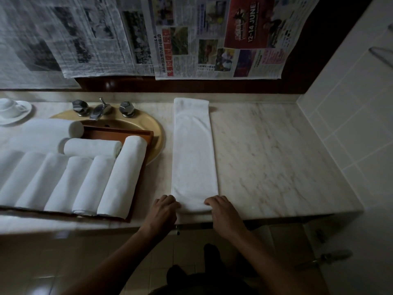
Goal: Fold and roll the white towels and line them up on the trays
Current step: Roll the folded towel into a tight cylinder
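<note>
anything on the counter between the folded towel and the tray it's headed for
Nothing visible: only a strip of bare counter separates the folded towel from the tray. The left hand and right hand are on the towel's near end.

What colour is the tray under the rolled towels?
Reddish-brown wood: the tray shows best in the head view.

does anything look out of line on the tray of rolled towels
Yes: one short rolled towel lies crosswise at the far end of the row of rolls on the tray, not lined up with them. The tray itself sits over the sink.
</note>
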`<state>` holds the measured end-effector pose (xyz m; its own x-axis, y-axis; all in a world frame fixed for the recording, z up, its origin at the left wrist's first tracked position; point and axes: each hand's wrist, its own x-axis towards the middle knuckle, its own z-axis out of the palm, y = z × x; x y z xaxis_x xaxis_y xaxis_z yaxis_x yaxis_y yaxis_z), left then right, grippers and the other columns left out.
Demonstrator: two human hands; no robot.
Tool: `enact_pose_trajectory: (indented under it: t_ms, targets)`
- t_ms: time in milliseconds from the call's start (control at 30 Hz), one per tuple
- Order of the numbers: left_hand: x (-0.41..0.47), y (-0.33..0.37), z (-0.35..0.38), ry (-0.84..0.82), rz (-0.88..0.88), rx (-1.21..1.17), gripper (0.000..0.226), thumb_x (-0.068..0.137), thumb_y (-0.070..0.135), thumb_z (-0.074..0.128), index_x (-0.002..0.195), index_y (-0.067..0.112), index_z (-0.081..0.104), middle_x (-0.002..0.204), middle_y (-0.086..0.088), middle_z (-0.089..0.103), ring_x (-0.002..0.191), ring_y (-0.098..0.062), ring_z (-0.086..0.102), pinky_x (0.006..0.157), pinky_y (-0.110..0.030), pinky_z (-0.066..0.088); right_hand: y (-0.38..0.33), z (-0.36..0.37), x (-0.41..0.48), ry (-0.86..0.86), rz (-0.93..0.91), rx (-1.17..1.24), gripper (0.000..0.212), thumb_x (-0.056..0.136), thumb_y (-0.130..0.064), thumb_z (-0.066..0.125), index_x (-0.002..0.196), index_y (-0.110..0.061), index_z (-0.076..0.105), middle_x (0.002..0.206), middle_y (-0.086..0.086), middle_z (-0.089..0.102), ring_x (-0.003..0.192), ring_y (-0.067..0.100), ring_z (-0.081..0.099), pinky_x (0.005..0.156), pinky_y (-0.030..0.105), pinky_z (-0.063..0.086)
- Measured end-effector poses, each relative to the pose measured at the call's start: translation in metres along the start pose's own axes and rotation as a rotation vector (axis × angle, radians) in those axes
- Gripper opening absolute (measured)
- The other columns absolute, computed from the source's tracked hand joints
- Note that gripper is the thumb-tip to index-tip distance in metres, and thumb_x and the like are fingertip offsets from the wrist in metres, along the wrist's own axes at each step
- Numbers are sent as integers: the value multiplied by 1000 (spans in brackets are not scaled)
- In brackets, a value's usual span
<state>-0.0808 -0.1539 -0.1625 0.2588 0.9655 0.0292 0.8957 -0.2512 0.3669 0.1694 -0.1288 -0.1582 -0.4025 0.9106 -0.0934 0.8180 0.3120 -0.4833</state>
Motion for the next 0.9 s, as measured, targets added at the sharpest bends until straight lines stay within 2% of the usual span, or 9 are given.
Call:
enact_pose_trajectory:
  t_ms: [67, 133, 233, 433, 533, 600, 700, 800, 900]
  targets:
    - [-4, 2, -4, -16, -76, -101, 31, 76, 3, 76, 102, 19, 77, 98, 4, 69, 88, -17, 65, 75, -29, 50, 4, -2, -5, -15, 82, 100, 42, 93, 1, 54, 124, -28, 60, 123, -8, 56, 111, 13, 54, 91, 27, 47]
    - [-5, 6, -14, -35, -165, -219, 20, 88, 13, 74, 106, 20, 75, 102, 8, 70, 91, -6, 63, 79, -15, 46, 7, -3, -10, 8, 143, 200, 30, 98, -8, 55, 118, -29, 64, 118, -7, 59, 106, 10, 57, 93, 27, 48]
    - [-1, 6, -23, -62, -284, -375, 13, 92, 24, 76, 104, 22, 74, 94, 17, 67, 82, 8, 60, 68, -3, 42, 11, 1, -9, 138, 185, 255, 26, 95, -8, 62, 114, -22, 72, 112, -7, 65, 106, 11, 57, 96, 30, 49]
    - [18, -6, -35, -188, -403, -466, 18, 92, 28, 76, 108, 19, 79, 90, 13, 70, 80, 7, 62, 62, -2, 41, -17, 22, -23, 262, -92, -153, 45, 90, -2, 57, 131, -19, 67, 134, 5, 63, 125, 27, 53, 104, 43, 51]
    - [19, 3, -32, -96, -420, -418, 19, 93, 28, 74, 110, 19, 77, 93, 14, 67, 80, 4, 60, 62, -3, 42, -25, 34, -32, 263, -125, -266, 57, 85, -7, 39, 134, -21, 67, 142, 9, 59, 132, 31, 48, 109, 50, 43]
    - [11, 14, -24, 51, -386, -296, 26, 95, 30, 71, 119, 22, 71, 111, 8, 65, 94, -1, 59, 74, -8, 44, -22, 41, -32, 215, -81, -309, 62, 85, -8, 38, 141, -22, 61, 149, 9, 54, 139, 33, 42, 113, 52, 38]
    - [-8, 31, 2, 89, -147, -75, 50, 93, 31, 70, 141, 21, 57, 143, 0, 57, 131, -19, 53, 109, -37, 44, -21, 45, -29, 182, -41, -288, 57, 95, -17, 31, 147, -22, 56, 157, 5, 46, 145, 31, 36, 117, 55, 35]
    - [-7, 41, 23, -7, 49, 123, 74, 75, 21, 84, 143, 11, 57, 149, -11, 55, 138, -31, 53, 108, -50, 45, -21, 43, -20, 218, -72, -308, 55, 90, -17, 38, 138, -17, 65, 145, 9, 58, 138, 31, 44, 110, 53, 31]
    - [8, 31, 25, -100, 61, 202, 93, 61, 24, 92, 145, 7, 54, 146, -13, 55, 132, -34, 57, 104, -52, 49, -15, 37, -9, 207, -107, -360, 51, 89, -16, 45, 136, -19, 64, 144, 10, 59, 136, 34, 52, 111, 55, 32]
